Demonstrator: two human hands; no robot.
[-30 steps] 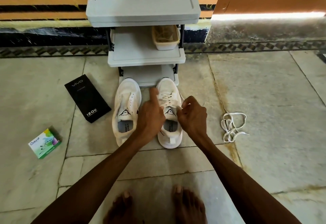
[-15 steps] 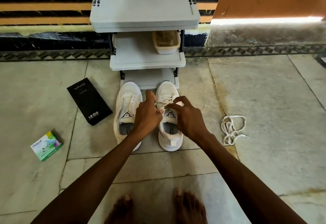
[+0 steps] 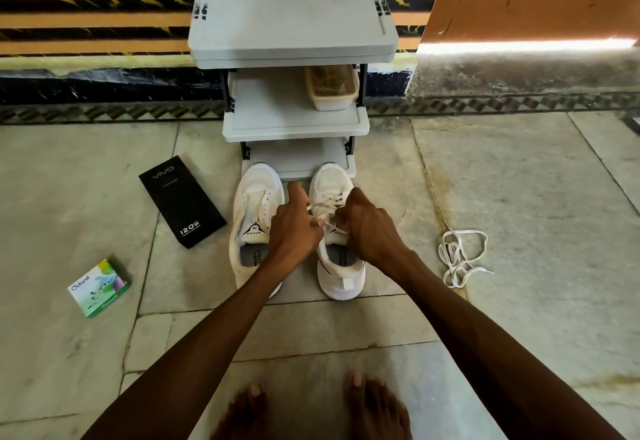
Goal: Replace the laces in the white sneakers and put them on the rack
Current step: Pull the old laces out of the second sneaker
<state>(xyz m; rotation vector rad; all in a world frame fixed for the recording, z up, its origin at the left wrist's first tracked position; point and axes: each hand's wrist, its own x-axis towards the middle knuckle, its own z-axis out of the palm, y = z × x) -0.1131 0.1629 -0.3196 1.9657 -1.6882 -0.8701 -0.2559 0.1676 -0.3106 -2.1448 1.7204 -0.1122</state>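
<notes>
Two white sneakers stand side by side on the floor, toes against the grey rack (image 3: 294, 124). The left sneaker (image 3: 254, 204) has no lace in its eyelets. The right sneaker (image 3: 341, 263) carries a white lace (image 3: 329, 198) across its upper eyelets. My left hand (image 3: 294, 228) and my right hand (image 3: 369, 228) meet over the right sneaker's tongue, each pinching an end of that lace. A loose white lace (image 3: 460, 257) lies tangled on the floor to the right.
A black phone box (image 3: 181, 202) lies left of the sneakers and a small green carton (image 3: 98, 287) lies further left. A beige tub (image 3: 330, 87) sits on the rack's middle shelf. My bare feet (image 3: 311, 408) are at the bottom edge.
Both hands have drawn closer together over the right sneaker's tongue and now pinch the lace ends. My view has shifted a little closer to the rack.
</notes>
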